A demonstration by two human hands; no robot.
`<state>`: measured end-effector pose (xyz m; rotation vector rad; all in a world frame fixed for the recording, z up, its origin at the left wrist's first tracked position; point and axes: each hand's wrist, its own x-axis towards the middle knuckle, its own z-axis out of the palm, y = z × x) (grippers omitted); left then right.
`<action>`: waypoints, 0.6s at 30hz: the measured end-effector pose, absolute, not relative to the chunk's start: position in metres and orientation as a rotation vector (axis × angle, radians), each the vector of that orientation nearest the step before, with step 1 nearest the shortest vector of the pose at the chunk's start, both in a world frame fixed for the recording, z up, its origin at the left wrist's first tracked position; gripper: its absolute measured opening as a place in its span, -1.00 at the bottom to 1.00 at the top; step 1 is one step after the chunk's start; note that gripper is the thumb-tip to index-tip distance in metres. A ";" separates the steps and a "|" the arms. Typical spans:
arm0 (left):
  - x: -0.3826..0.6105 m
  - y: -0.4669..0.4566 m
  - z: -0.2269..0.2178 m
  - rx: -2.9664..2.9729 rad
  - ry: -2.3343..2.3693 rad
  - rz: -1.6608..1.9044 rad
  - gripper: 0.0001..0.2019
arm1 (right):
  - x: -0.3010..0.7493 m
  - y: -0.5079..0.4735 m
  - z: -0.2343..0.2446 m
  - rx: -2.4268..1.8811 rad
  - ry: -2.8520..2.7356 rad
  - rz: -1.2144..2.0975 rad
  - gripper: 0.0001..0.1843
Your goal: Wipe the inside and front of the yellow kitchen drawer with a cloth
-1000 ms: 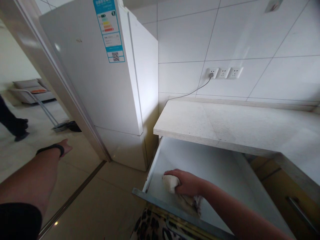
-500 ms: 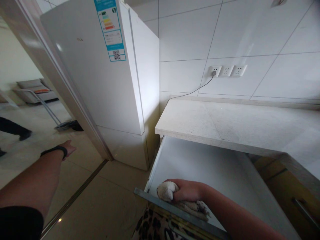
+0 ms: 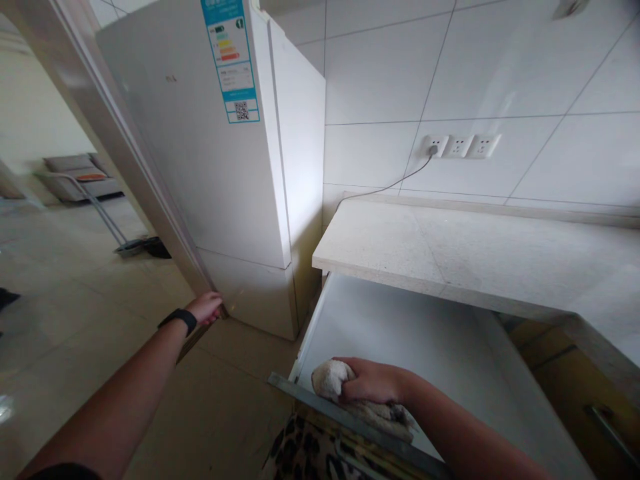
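My right hand (image 3: 373,381) grips a bunched, off-white cloth (image 3: 329,379) inside a pulled-out white drawer (image 3: 395,317). The cloth lies against the inner side of the drawer front (image 3: 307,398), and its greyish, stained end trails under my wrist. Out to the left, my left hand (image 3: 205,308) is stretched forward with its fingers curled in; nothing shows in it. It appears in front of the foot of the door frame (image 3: 165,213), near the lower corner of the white fridge (image 3: 235,193). Whether it touches the frame I cannot tell.
Above the drawer runs a pale stone countertop (image 3: 400,233). A grey cord (image 3: 385,189) leads from the wall sockets (image 3: 457,146) down behind it. A cabinet door with a metal handle (image 3: 613,433) is at the right. Past the doorway are a dustpan (image 3: 131,248) and a sofa (image 3: 83,177).
My left hand has swung right, towards the door frame, and its pointing finger has curled in. My right hand stays on the cloth. A person's leg at the far left has mostly left view.
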<state>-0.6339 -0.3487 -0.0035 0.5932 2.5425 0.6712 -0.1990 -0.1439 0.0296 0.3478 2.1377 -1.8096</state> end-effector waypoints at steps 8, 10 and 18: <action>-0.500 -0.310 -0.083 0.847 2.001 0.732 -0.47 | -0.195 -0.139 0.027 0.300 2.116 -1.832 -0.54; -0.483 -0.311 -0.093 0.896 1.956 0.727 -0.47 | -0.194 -0.139 0.025 0.292 2.097 -1.861 -0.52; -0.491 -0.338 -0.130 0.851 2.032 0.629 -0.50 | -0.193 -0.142 0.027 0.317 2.109 -1.830 -0.56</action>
